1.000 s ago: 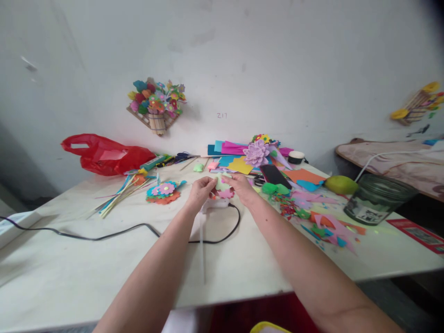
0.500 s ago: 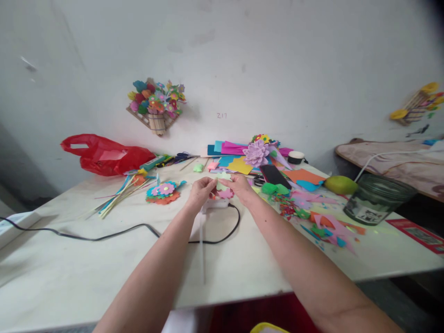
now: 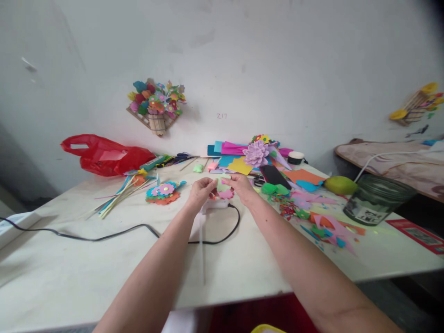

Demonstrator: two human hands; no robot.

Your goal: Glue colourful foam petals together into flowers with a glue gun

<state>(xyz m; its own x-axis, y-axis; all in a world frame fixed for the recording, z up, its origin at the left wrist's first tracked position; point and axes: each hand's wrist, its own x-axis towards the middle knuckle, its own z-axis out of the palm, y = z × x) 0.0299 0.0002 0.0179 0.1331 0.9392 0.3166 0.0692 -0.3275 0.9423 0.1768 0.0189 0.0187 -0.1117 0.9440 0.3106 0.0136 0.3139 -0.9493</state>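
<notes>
From where I stand, both hands are close together over the table (image 3: 114,282), with the pale green cutout (image 3: 223,183) between their fingertips. The left hand (image 3: 199,193) pinches it at its left side and the right hand (image 3: 242,186) at its right, so neither hand is nearer to it than the other. It is a small, roughly round shape, and I can make out no clear long axis (the fingertips cover part of its edge). Just below it, on the near side, a pink scalloped piece (image 3: 226,194) shows; whether the two touch, I cannot tell.

Nearer the person than the hands lies a white glue gun (image 3: 218,204), its body running roughly crosswise beneath the fingers. A thin pale stick (image 3: 202,254) points from it toward the person, between the forearms, and a black cord (image 3: 239,222) loops out on the right hand's side.

Beside the left hand, a little apart, sit layered paper flowers (image 3: 163,189) in blue, pink and orange. Past the right hand are a dark phone (image 3: 274,177) and green leaf shapes (image 3: 275,188). Beyond both hands, toward the wall, are a small green lump (image 3: 198,168) and a pink one (image 3: 212,165).
</notes>
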